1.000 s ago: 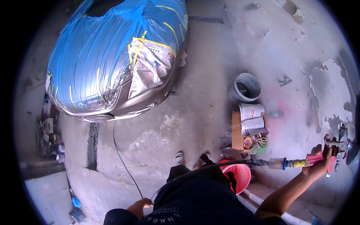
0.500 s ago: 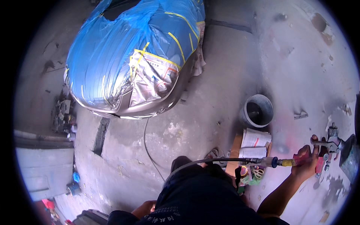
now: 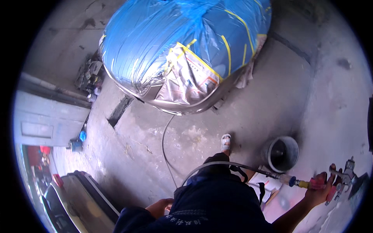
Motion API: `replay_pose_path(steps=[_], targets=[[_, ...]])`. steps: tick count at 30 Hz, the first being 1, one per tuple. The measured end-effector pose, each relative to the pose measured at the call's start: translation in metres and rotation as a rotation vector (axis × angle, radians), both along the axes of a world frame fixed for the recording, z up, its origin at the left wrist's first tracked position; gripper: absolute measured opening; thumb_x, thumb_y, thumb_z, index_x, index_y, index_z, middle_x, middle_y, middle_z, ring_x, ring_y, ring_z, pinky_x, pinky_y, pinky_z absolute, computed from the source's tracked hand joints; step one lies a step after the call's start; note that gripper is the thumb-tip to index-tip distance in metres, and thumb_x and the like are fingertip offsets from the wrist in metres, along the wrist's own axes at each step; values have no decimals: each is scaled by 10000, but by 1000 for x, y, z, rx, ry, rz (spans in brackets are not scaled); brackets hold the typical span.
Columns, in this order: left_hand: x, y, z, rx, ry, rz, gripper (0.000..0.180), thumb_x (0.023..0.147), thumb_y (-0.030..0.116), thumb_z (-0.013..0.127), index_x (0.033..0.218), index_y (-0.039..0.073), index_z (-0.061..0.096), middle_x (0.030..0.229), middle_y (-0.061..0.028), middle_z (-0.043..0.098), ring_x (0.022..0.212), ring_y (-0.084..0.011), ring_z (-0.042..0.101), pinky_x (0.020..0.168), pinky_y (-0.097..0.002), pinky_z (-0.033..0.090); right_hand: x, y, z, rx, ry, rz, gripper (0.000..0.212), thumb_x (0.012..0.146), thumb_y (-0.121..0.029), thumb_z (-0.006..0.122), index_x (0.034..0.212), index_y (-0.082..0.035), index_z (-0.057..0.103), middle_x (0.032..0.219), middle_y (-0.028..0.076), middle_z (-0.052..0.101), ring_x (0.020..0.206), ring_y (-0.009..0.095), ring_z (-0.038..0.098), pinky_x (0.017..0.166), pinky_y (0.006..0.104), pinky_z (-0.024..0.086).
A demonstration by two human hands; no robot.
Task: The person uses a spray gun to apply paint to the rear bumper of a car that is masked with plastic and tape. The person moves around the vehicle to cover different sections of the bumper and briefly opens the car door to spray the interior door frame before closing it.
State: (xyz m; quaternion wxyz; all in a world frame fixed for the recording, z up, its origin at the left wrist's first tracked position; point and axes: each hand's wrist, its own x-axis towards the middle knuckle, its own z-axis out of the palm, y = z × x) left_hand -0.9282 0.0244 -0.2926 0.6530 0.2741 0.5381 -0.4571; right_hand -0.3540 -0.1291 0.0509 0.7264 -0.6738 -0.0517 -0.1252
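In my right hand (image 3: 319,194), at the far right, is a spray gun (image 3: 347,179) with a reddish handle; my fingers wrap round it. A dark air hose (image 3: 248,168) joins the handle through a metal and yellow coupling (image 3: 301,183) and loops back across my body. My left hand (image 3: 158,207) is low by my waist, its fingers curled and partly hidden against my dark shirt. Ahead stands a car (image 3: 186,106) under blue plastic sheeting (image 3: 151,42), with printed masking paper (image 3: 190,79) and yellow tape over its front corner.
A grey bucket (image 3: 292,160) stands on the floor at the right, close to the hose. More hose (image 3: 163,145) lies between me and the car. A dark floor slot (image 3: 120,111) is at left. Another car or body part (image 3: 79,200) fills the lower left, below a pale panel (image 3: 50,120).
My view has shifted, so the covered car sits farther right. A foot now shows stepping forward, and the bucket is nearer. The spray gun stays in my right hand.
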Motion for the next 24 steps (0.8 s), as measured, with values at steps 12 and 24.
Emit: replay_pose_path(steps=[12,24], targets=[[160,24,-24,-102,55,244,414,695,341,692,1044,135,607,976,-17,646,917,-167,593,773,-389,473,161,112,8,41,108,48,385,848,-133,533,1214,-78,429,1040,27,616,549,104,427,465,198,325],[366,19,5,16,93,287,453,747,372,637,1106,103,577,1082,-63,602,1027,-200,541,861,-378,426,388,166,-32,95,84,296,381,874,-102,471,1238,-21,395,1115,104,562,538,94,421,496,195,345]])
